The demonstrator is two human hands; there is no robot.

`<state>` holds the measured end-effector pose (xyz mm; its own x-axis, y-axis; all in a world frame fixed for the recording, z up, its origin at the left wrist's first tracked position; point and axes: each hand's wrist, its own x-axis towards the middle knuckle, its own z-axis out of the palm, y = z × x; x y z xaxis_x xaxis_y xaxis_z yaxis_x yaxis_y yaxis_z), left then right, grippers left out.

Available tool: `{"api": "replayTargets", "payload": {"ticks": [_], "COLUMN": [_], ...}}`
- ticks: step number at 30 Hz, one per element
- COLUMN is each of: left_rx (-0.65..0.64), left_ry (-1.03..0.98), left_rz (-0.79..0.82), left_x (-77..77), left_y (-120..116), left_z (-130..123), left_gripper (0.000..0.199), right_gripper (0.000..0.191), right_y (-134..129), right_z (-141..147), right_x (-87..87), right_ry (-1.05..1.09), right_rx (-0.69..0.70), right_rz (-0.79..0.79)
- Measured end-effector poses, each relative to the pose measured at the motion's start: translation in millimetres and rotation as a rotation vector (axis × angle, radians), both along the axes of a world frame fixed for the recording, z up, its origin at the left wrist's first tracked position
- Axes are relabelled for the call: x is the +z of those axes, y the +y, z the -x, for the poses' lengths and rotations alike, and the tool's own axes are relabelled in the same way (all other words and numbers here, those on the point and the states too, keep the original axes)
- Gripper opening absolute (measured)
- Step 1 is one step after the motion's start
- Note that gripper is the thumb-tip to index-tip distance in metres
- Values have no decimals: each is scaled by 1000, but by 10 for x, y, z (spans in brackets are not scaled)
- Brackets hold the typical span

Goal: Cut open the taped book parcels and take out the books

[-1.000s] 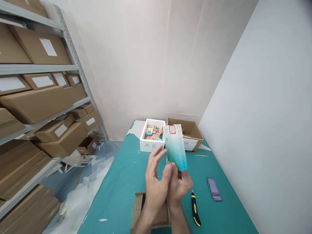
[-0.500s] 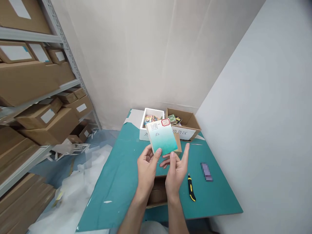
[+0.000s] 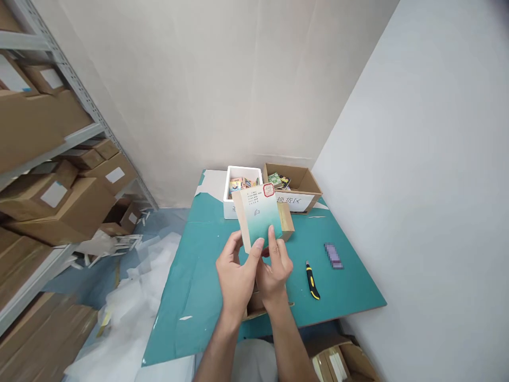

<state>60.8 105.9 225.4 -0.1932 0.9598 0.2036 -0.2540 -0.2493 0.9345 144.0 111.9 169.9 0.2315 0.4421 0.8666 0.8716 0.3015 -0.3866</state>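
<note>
A small book [image 3: 260,215] with a white-to-teal cover, several lines of print and a red stamp is held up above the table. My left hand [image 3: 234,270] grips its lower left corner, thumb on the front cover and fingers behind. At the lower right, my right hand [image 3: 274,268] also has hold of the book, its forefinger laid on the cover and its other fingers curled. The book leans, and its pale spine side shows at the left. Partly hidden behind it sits a small brown carton [image 3: 287,222]. Below my hands is an open brown box [image 3: 256,305].
On the green table [image 3: 207,260] stand a white box [image 3: 230,210] and a cardboard box [image 3: 296,201], both holding booklets. A utility knife [image 3: 312,281] and a blurred purple item [image 3: 333,256] lie right. Shelves of cartons [image 3: 55,196] stand left; another carton [image 3: 350,361] is lower right.
My right hand has moved in from beside the book onto its lower right part. The book has turned to show more of its spine side. The view has shifted somewhat.
</note>
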Motion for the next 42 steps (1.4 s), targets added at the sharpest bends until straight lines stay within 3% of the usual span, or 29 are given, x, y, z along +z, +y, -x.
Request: {"api": "replayTargets", "payload": {"ticks": [6,9,12,15,18,23,30,34,36,38,40,42], "left_rx": [-3,-10,-33,54,119,67,35,96,106,95,84,97], "left_ry": [29,76,136,164,177,241,290,273,260,265,297,352], "left_rz": [-4,-66,-132,-135,-80,-41,-67,-66,-71,-73,-78,-56], "left_x": [78,80,60,21,-15,-61,-125,-36,14,34,-19,-193], "left_y": [-88,-154,-200,-189,-162,-232,-368,-378,-366,-340,-292,-226], "left_z": [-152,-278,-437,-591,-710,-887,-1054,-1081,-1114,-1145,-1136,-1034], "left_gripper": [35,38,38,40,46,43,36,37,39,40,43,47], "right_gripper": [51,45,44,54,60,64,60,57,55,51,45,38], "right_y": [-45,-86,-111,-103,-61,32,129,447,772,1148,1473,1662], "right_z": [-162,-272,-391,-531,-688,-913,-1160,-1202,-1183,-1156,-1154,-1208], "right_x": [-54,0,174,347,410,402,364,254,241,263,272,185], "right_ry": [85,241,634,1101,1380,1508,1529,1532,1565,1567,1533,1509], "right_rx": [31,72,203,479,705,768,733,762,781,844,1001,1022], "right_rz": [25,55,129,271,341,310,195,188,217,344,538,647]}}
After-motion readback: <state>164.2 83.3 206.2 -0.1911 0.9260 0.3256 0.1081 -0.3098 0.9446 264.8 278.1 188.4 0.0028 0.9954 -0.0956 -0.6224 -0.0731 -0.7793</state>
